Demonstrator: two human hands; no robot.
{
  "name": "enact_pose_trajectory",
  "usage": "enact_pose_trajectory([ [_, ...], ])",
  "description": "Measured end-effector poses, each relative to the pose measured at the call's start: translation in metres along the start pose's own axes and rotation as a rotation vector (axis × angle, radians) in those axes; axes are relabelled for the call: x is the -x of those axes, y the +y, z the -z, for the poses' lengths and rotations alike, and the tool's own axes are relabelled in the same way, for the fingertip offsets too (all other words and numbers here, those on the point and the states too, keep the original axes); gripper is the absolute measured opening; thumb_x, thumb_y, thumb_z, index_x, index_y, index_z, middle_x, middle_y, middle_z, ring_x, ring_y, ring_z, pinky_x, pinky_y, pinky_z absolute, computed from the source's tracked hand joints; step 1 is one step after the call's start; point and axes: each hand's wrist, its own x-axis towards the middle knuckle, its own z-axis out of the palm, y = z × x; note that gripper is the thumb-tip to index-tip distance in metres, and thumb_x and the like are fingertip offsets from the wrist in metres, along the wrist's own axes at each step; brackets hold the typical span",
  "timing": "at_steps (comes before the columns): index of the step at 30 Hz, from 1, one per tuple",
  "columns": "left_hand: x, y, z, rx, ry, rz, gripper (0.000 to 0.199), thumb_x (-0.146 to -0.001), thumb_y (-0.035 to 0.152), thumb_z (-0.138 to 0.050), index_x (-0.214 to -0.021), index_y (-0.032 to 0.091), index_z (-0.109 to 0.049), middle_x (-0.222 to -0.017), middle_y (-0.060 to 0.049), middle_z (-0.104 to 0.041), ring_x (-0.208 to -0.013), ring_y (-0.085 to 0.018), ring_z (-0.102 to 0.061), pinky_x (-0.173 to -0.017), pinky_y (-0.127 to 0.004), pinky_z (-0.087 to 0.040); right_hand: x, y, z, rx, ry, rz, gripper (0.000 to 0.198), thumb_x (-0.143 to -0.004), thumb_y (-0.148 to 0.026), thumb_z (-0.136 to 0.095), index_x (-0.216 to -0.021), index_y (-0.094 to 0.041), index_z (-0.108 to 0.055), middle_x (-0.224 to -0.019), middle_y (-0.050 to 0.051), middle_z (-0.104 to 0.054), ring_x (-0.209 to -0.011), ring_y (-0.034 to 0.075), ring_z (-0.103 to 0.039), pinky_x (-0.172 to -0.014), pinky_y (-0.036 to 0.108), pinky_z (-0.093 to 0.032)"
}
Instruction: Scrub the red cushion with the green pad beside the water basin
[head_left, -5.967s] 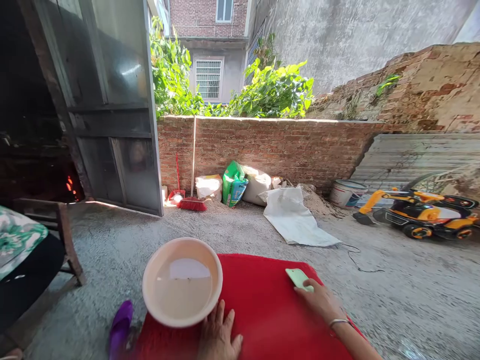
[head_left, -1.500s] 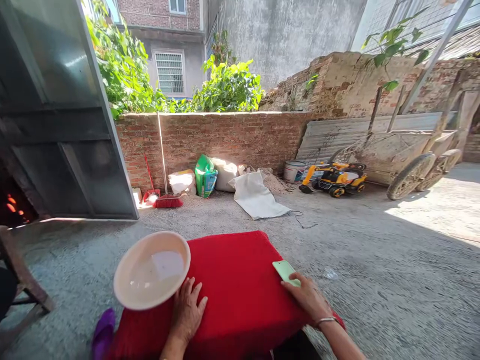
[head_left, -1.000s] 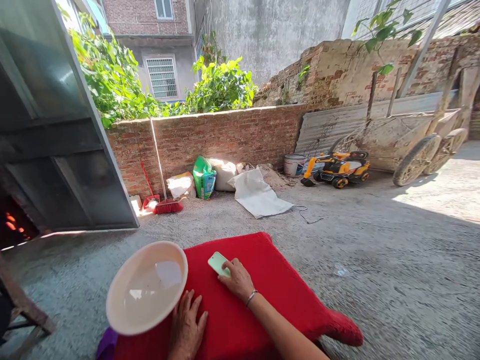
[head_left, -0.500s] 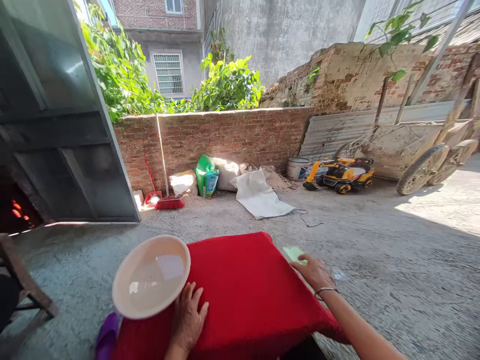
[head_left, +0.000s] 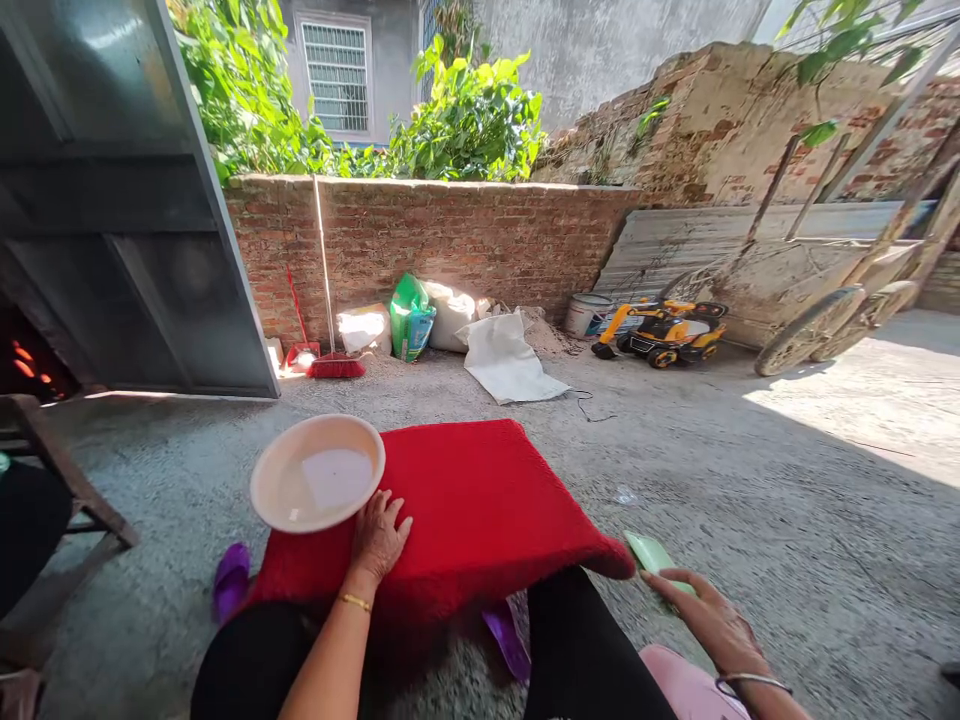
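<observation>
A red, fuzzy cloth [head_left: 480, 490] covers a low table in front of my knees. On its left end stands a cream-coloured plastic basin [head_left: 268, 475] with clear liquid in it, its left side overhanging the cloth. My left hand [head_left: 380, 537] lies on the cloth beside the basin's right side, fingers spread, holding nothing. Off the table's near right corner, my right hand [head_left: 709, 612] grips a flat, pale green object [head_left: 649, 552], thin and board-like; its exact kind cannot be made out. Its underside is hidden.
Purple slippers [head_left: 232, 580] show below the table. Left stands a wooden chair [head_left: 75, 470] near a dark metal door [head_left: 135, 250]. Along the brick wall [head_left: 495, 250] are a red broom [head_left: 336, 367], sacks [head_left: 412, 320], a bucket [head_left: 587, 316], a toy excavator [head_left: 667, 333] and a cart [head_left: 810, 290].
My right hand has moved the pale green object from the table's right edge nearer to me, past the corner. My left hand stays by the basin. The view has tilted down.
</observation>
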Motion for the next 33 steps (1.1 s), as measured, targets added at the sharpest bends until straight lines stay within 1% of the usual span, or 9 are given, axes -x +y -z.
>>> enact_pose_trajectory([
  [5,-0.001,0.0,0.0,0.014,0.008,-0.003,0.029,-0.086,0.029,-0.055,-0.113,0.02,-0.065,-0.123,-0.01,-0.06,-0.118,-0.026,-0.053,-0.104,-0.045,-0.04,-0.002,-0.023,0.007,-0.213,0.024,-0.091,0.035,-0.07,-0.059,-0.055,-0.072,-0.025,-0.062,-0.064,0.008,-0.066,-0.061,0.029,-0.063,-0.059,0.042,-0.047],
  [8,0.0,-0.001,-0.002,0.008,0.02,-0.004,0.029,-0.085,0.028,-0.057,-0.112,0.02,-0.065,-0.122,-0.01,-0.061,-0.118,-0.027,-0.054,-0.104,-0.046,-0.04,-0.005,-0.045,-0.005,-0.303,-0.019,-0.072,0.034,-0.065,-0.057,-0.059,-0.07,-0.023,-0.061,-0.063,0.007,-0.066,-0.061,0.027,-0.062,-0.058,0.04,-0.046],
  [10,0.001,-0.002,-0.003,-0.003,0.025,-0.007,0.029,-0.085,0.027,-0.057,-0.113,0.02,-0.065,-0.123,-0.01,-0.061,-0.118,-0.027,-0.054,-0.104,-0.046,-0.04,0.0,-0.066,-0.022,-0.338,-0.13,-0.034,0.036,-0.064,-0.057,-0.059,-0.075,-0.023,-0.062,-0.063,0.004,-0.065,-0.063,0.025,-0.061,-0.06,0.037,-0.047],
  [13,0.002,-0.004,-0.005,-0.021,0.03,-0.021,0.029,-0.086,0.027,-0.056,-0.113,0.021,-0.065,-0.124,-0.009,-0.061,-0.118,-0.026,-0.054,-0.103,-0.046,-0.041,0.029,-0.106,-0.055,-0.321,-0.33,0.104,0.037,-0.064,-0.055,-0.058,-0.081,-0.022,-0.063,-0.065,0.0,-0.062,-0.067,0.022,-0.06,-0.064,0.034,-0.047],
  [16,0.003,-0.007,-0.006,-0.038,0.04,-0.04,0.028,-0.086,0.025,-0.054,-0.111,0.021,-0.066,-0.123,-0.009,-0.062,-0.117,-0.026,-0.055,-0.102,-0.047,-0.043,0.072,-0.145,-0.085,-0.234,-0.424,0.374,0.026,-0.062,-0.042,-0.062,-0.08,-0.024,-0.064,-0.081,0.0,-0.061,-0.079,0.02,-0.06,-0.075,0.031,-0.046],
  [19,0.002,-0.009,-0.008,-0.044,0.055,-0.057,0.028,-0.086,0.024,-0.053,-0.11,0.021,-0.066,-0.122,-0.009,-0.063,-0.116,-0.026,-0.056,-0.101,-0.047,-0.044,0.1,-0.164,-0.099,-0.088,-0.462,0.557,0.022,-0.063,-0.032,-0.063,-0.084,-0.028,-0.065,-0.092,0.0,-0.06,-0.086,0.019,-0.059,-0.081,0.029,-0.044],
  [23,0.003,-0.011,-0.014,-0.036,0.069,-0.061,0.029,-0.087,0.025,-0.05,-0.111,0.021,-0.066,-0.123,-0.009,-0.063,-0.116,-0.026,-0.056,-0.101,-0.046,-0.044,0.082,-0.142,-0.088,0.013,-0.398,0.535,0.019,-0.069,-0.036,-0.061,-0.087,-0.029,-0.063,-0.092,0.0,-0.06,-0.084,0.018,-0.06,-0.078,0.029,-0.046],
  [29,0.004,-0.011,-0.018,-0.018,0.082,-0.045,0.029,-0.086,0.026,-0.05,-0.11,0.022,-0.067,-0.122,-0.008,-0.063,-0.116,-0.025,-0.056,-0.102,-0.046,-0.043,0.006,-0.057,-0.041,0.03,-0.059,0.235,0.022,-0.075,-0.046,-0.055,-0.087,-0.028,-0.061,-0.084,0.002,-0.059,-0.077,0.021,-0.061,-0.068,0.033,-0.05],
  [33,0.003,-0.011,-0.016,-0.012,0.094,-0.053,0.028,-0.086,0.025,-0.052,-0.109,0.023,-0.067,-0.121,-0.008,-0.064,-0.115,-0.025,-0.057,-0.101,-0.045,-0.043,-0.006,-0.039,-0.026,0.018,0.025,0.117,0.031,-0.072,-0.051,-0.055,-0.089,-0.026,-0.063,-0.08,0.005,-0.058,-0.076,0.025,-0.062,-0.068,0.037,-0.051],
])
